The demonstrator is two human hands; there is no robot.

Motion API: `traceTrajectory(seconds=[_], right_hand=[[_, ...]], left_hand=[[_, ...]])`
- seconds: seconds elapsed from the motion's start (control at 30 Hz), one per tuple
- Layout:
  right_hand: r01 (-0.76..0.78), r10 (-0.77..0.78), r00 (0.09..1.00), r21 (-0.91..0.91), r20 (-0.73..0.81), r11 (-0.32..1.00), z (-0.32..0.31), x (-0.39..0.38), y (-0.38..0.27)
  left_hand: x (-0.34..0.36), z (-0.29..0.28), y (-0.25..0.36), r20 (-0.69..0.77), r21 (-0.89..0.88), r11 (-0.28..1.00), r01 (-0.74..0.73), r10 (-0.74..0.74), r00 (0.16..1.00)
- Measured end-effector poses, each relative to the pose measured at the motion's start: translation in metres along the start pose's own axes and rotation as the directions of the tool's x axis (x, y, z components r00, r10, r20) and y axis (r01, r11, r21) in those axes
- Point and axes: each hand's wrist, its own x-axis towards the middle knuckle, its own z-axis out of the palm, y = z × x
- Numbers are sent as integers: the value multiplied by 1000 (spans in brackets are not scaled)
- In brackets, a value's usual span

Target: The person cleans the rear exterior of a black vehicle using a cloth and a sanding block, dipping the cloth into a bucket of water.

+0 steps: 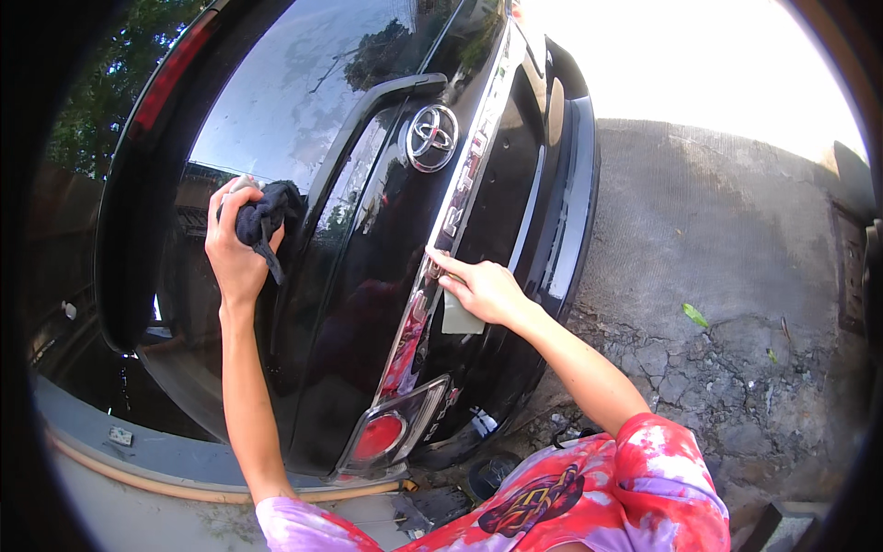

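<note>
A black car's rear point(368, 267) fills the middle of the view. My left hand point(237, 258) is closed round a bunched dark cloth point(262, 216) in front of the glossy rear window point(267, 101). Something small and pale shows at the fingertips, too little of it to name. My right hand point(487, 290) rests on the chrome trim strip point(460, 193), index finger stretched along it and the other fingers partly hidden. Just below that hand sits a pale greenish flat piece point(460, 315) against the tailgate; I cannot tell what it is.
A round chrome emblem point(431, 138) stands above the trim. The tail light point(379, 435) is near my body, with the bumper point(561, 239) to the right. Cracked concrete point(699, 368) with a green leaf point(694, 315) lies beyond. A tan hose point(166, 486) runs at lower left.
</note>
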Motion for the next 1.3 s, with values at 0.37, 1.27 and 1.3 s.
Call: traceTrajectory(seconds=[0.37, 1.27, 1.3], right_hand=[[-539, 583, 811, 328, -45, 776, 4, -141, 88], [-647, 679, 734, 320, 14, 692, 61, -257, 52], [-669, 686, 726, 283, 50, 687, 81, -267, 46]], left_hand=[[51, 157, 57, 297, 120, 981, -150, 109, 949], [-316, 28, 134, 216, -369, 912, 178, -102, 971], [-350, 1, 138, 245, -436, 864, 251, -154, 957]])
